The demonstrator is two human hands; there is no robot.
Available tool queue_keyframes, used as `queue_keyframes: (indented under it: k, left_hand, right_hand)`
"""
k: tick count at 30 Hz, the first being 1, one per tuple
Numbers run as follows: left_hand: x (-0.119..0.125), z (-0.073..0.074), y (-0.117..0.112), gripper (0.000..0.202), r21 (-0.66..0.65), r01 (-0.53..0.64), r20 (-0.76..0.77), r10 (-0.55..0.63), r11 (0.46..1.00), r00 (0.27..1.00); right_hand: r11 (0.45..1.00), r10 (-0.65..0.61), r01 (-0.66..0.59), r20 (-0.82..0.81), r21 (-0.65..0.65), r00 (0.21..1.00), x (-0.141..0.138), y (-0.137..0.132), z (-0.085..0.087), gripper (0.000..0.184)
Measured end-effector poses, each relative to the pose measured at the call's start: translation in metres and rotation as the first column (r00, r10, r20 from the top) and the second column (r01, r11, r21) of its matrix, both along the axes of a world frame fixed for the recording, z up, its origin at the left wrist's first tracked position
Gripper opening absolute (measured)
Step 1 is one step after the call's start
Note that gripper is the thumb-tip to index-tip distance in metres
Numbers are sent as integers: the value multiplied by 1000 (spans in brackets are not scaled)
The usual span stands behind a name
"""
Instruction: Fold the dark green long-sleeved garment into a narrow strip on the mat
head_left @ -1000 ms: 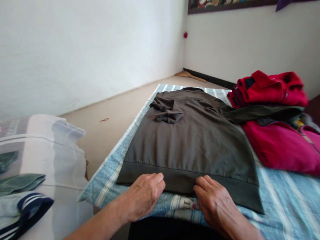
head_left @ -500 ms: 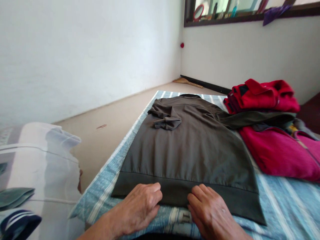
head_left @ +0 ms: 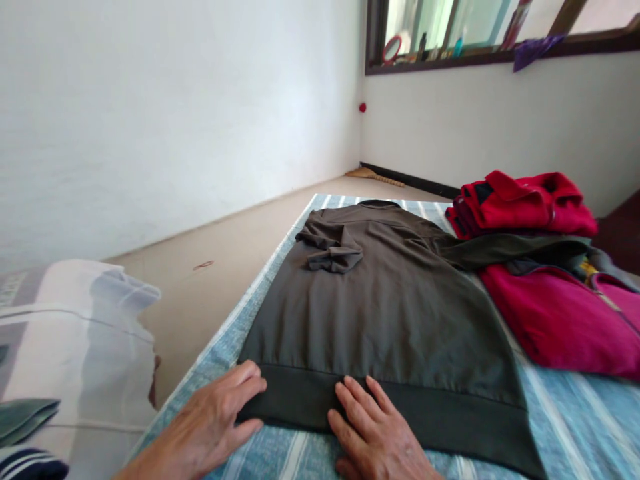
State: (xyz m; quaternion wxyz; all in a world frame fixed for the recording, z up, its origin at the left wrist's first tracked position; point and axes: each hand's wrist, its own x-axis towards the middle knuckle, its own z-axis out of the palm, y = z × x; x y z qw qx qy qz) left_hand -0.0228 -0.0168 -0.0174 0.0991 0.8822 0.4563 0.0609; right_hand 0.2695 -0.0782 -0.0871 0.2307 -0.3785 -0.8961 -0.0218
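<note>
The dark olive sweatshirt (head_left: 380,320) lies flat on a blue striped bedsheet (head_left: 565,427). From where I'm watching, its long axis runs straight away from me, with the collar (head_left: 375,203) at the far end and the ribbed hem (head_left: 380,400) closest. One sleeve (head_left: 330,247) is folded onto the body at the far left, and the other sleeve (head_left: 515,250) stretches off to the right across a pile of clothes.

Both hands are at the near edge. The left hand (head_left: 210,417) sits at the hem's left end, its fingers extended with the tips on the band. The right hand (head_left: 375,433) rests on the band nearer the middle, its fingers splayed flat. Neither hand is clenched or pinching; the fingers lie released on the cloth. The left hand is the nearer to a hem corner, while the right hem corner (head_left: 530,460) has no hand beside it.

In that pile, a red jacket (head_left: 525,207) sits above a magenta fleece (head_left: 550,320). A pale bundle (head_left: 75,340) lies left of the bed, and a small broom (head_left: 375,175) lies on the floor by the far wall.
</note>
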Motion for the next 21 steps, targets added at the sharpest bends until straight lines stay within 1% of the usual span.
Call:
queue_keyframes:
  k: [2, 4, 6, 9, 12, 14, 18, 21]
  left_hand:
    - [-8, -2, -1, 17, -19, 17, 3, -16, 1000, 1000]
    - [-11, -3, -1, 14, -36, 32, 8, -32, 999, 999]
    - [-10, -1, -1, 11, -66, 50, 3, -50, 997, 999]
    - [-4, 5, 0, 18, -109, 69, -29, -73, 992, 997]
    - [1, 10, 3, 26, -131, 89, -71, -98, 987, 993]
    - [1, 10, 4, 27, -136, 100, -89, -113, 986, 990]
    - [-6, 8, 2, 24, -126, 116, -100, -129, 985, 987]
    - [-11, 8, -3, 19, -69, 97, -61, -102, 993, 993]
  right_hand:
    - [1000, 2, -2, 6, 5, 1000, 0, 0, 0, 51]
    - [1000, 6, -6, 11, 2, 1000, 0, 0, 4, 50]
    - [1000, 14, -14, 24, -9, 1000, -1, 1, 8, 48]
    - [1000, 18, -18, 30, -21, 999, -1, 0, 9, 46]
    - [1000, 3, -3, -2, -28, 1000, -2, -1, 6, 46]
    - [1000, -7, 6, -19, -31, 1000, -2, -2, 3, 46]
    - [1000, -2, 2, -28, 9, 1000, -2, -2, -2, 45]
    - [999, 13, -12, -12, 53, 1000, -2, -1, -6, 43]
